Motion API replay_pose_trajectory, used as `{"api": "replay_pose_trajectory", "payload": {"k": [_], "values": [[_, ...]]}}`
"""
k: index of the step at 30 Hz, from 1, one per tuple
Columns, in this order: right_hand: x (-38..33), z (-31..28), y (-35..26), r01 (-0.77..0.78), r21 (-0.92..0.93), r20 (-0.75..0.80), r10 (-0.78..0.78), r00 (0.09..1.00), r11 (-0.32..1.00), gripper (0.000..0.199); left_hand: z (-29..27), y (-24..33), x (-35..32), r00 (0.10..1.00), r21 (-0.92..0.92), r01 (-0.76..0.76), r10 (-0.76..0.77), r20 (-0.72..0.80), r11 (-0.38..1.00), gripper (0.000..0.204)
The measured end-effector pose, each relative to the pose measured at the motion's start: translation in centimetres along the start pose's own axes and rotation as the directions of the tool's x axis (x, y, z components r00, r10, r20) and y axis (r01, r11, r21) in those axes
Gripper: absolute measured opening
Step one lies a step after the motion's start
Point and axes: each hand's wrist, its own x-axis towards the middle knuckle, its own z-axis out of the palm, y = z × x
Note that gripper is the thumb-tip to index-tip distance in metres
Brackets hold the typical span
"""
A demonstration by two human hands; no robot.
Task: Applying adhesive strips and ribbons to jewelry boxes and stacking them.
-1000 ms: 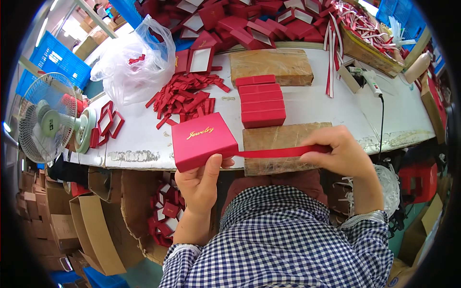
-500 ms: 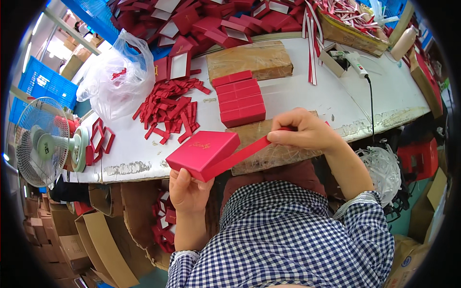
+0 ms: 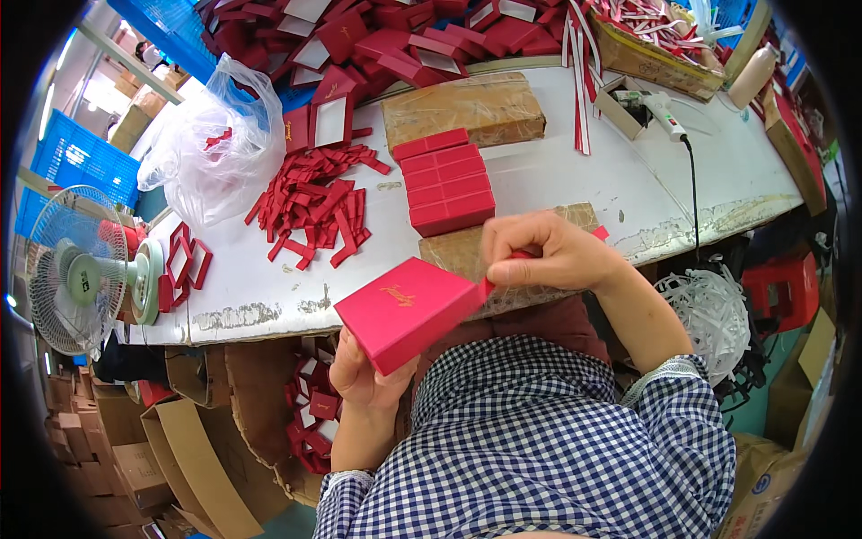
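My left hand point(image 3: 370, 370) grips a red gift box point(image 3: 404, 310) with gold lettering on its top, holding it tilted in front of me, thumb at the near left edge and fingers beneath. At the box's right corner my right hand point(image 3: 543, 253) is closed, thumb and index finger pinching a red strip point(image 3: 486, 288). Only a short piece of that strip shows between the fingers and the box; its far end is hidden in my hand. A stack of narrow red boxes point(image 3: 449, 184) stands just beyond.
A pile of short red strips point(image 3: 314, 198) lies left of the stack, beside a clear plastic bag point(image 3: 215, 148). Taped brown parcels point(image 3: 467, 110) rest on the white table point(image 3: 646, 189). A fan point(image 3: 83, 274) is at the left, a corded tool point(image 3: 666, 121) at the back right, with heaped red boxes point(image 3: 386, 40) behind.
The box has shifted right and slightly down, toward my right hand. My right hand has come in to its corner, and the long stretch of strip between them has shortened.
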Motion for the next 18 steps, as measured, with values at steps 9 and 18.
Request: {"api": "replay_pose_trajectory", "payload": {"k": [9,18], "values": [[0.7,4.5,-0.4,0.166,0.042,-0.201,-0.155,0.967,0.985,0.032,1.7,-1.9,1.0,0.998,-0.023,0.012,-0.014,-0.060,1.000,0.048],[0.1,2.1,-2.8,0.047,-0.570,-0.111,-0.133,0.985,0.820,0.038,0.8,-2.0,0.0,0.953,0.640,-0.185,0.295,-0.068,0.746,0.029]]}}
